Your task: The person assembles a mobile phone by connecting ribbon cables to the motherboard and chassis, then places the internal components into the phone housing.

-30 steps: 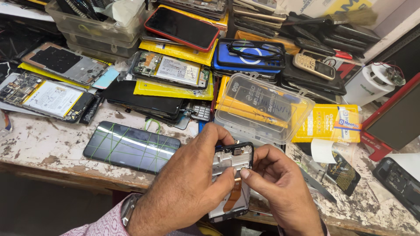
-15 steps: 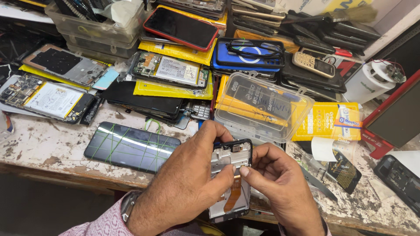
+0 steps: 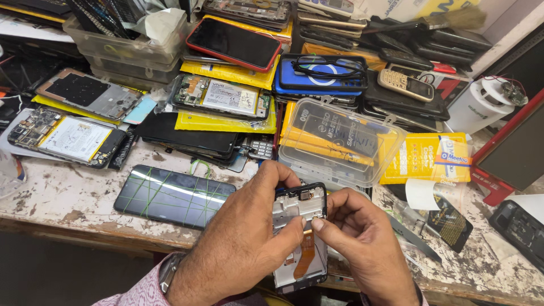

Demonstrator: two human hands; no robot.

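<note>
Both hands, left hand and right hand, grip an opened phone frame above the worktop edge; an orange ribbon cable hangs inside. Behind: clear plastic box, yellow packets.

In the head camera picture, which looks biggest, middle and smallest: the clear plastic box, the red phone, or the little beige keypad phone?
Largest to smallest:
1. clear plastic box
2. red phone
3. beige keypad phone
The box lies nearer the camera, which may add to its size.

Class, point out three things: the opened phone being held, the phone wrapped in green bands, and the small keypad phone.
opened phone (image 3: 298,211), head view, metal frame.
banded phone (image 3: 173,196), head view, screen middle.
keypad phone (image 3: 406,85), head view, keypad.
</note>
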